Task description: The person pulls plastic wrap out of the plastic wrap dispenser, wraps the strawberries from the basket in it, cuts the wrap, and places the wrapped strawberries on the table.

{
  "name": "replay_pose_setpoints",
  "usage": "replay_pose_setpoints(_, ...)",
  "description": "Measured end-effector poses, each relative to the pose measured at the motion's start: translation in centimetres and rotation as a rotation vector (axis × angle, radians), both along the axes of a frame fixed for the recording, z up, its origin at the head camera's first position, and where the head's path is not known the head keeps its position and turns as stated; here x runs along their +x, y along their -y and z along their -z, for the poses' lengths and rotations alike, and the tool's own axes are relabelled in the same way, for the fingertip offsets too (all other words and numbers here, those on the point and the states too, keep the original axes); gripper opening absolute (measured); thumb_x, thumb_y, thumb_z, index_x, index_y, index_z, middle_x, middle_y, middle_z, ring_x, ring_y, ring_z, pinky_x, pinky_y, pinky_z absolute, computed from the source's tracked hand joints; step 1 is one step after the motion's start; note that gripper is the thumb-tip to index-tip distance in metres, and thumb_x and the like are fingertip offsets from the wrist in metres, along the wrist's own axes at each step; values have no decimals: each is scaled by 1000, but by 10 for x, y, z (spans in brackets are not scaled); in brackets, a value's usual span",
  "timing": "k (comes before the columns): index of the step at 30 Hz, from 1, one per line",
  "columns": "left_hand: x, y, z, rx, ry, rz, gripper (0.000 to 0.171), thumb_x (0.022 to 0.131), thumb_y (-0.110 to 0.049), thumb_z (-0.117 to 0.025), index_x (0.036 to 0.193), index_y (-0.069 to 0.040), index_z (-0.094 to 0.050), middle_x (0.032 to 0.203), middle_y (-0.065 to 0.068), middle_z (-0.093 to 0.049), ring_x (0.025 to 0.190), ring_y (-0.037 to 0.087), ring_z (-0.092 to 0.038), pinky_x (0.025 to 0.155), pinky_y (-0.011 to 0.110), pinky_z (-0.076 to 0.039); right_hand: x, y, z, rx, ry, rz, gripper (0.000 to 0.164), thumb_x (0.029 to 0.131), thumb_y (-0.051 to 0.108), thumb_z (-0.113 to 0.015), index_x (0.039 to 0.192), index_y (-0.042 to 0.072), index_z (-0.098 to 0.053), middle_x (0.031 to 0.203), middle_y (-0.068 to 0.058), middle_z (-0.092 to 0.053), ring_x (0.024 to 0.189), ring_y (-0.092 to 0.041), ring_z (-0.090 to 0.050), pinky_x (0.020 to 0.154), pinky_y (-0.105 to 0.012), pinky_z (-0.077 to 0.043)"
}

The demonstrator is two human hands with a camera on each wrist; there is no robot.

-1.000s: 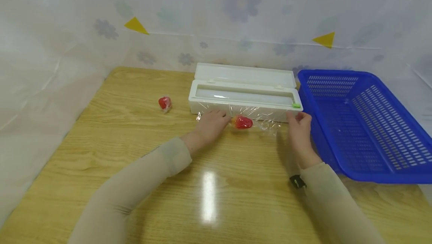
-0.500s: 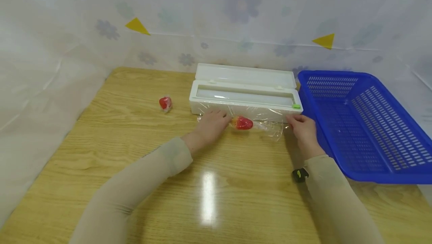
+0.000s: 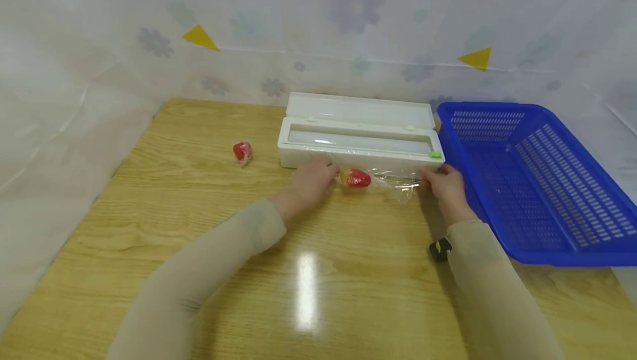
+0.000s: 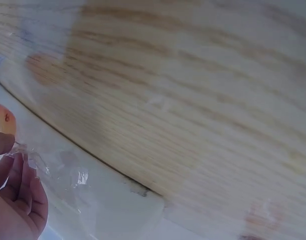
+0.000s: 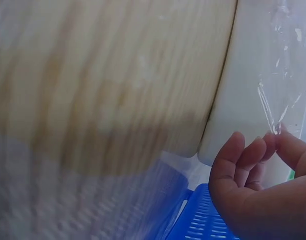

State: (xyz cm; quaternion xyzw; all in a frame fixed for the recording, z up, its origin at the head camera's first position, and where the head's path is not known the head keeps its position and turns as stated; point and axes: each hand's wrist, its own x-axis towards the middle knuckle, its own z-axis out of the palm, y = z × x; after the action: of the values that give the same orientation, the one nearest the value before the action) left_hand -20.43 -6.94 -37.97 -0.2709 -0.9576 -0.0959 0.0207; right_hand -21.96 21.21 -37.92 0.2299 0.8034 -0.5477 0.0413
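Note:
A small red-and-yellow fruit sits in clear cling film, in front of the white cling film dispenser, whose lid is raised. My left hand pinches the gathered film at the fruit's yellow end, as the left wrist view also shows at the thumb and fingers. On the other side, my right hand pinches the film's right end between thumb and forefinger. The right wrist view has the film drawn to a point at those fingertips. A red piece wrapped in film lies to the left.
A blue plastic basket stands at the right, close beside the dispenser and my right hand. A green slider sits at the dispenser's right end. The wooden table reaches back to a patterned curtain.
My right hand has turned and lowered slightly, drawing the film's right end tighter into a gathered strand. The left hand has stayed nearly in place beside the fruit.

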Motion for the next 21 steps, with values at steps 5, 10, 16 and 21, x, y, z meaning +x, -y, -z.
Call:
replay_pose_setpoints(5, -6, 2, 1, 7, 39, -28, 20, 92, -14, -55, 111, -8, -56, 104, 5, -62, 97, 21, -59, 88, 32, -48, -4, -1, 0, -1, 26, -17, 63, 90, 25, -60, 138, -7, -35, 63, 19, -47, 62, 3, -50, 64, -16, -44)
replay_pose_setpoints(10, -8, 4, 3, -20, 52, -48, 16, 91, -15, -55, 105, -8, -52, 96, 5, -59, 91, 20, -57, 83, 32, -49, -5, -2, 0, 7, 36, -30, 64, 90, 27, -60, 138, -7, -35, 60, 19, -48, 60, 3, -51, 64, -17, -44)
replay_pose_setpoints(16, -8, 6, 4, -46, 10, -24, 13, 92, -17, -55, 100, -8, -53, 95, 6, -59, 91, 21, -57, 81, 33, -49, -4, -4, 1, 7, 20, -24, 64, 90, 26, -60, 139, -8, -34, 64, 18, -48, 61, 4, -51, 62, -14, -46)
replay_pose_setpoints(21, -11, 5, -1, -40, -13, -16, 20, 89, -22, -57, 105, -10, -58, 99, 3, -62, 91, 19, -59, 77, 31, -50, -4, -6, 2, 7, 21, -19, 65, 90, 26, -60, 139, -7, -34, 65, 17, -48, 63, 4, -51, 63, -15, -46)
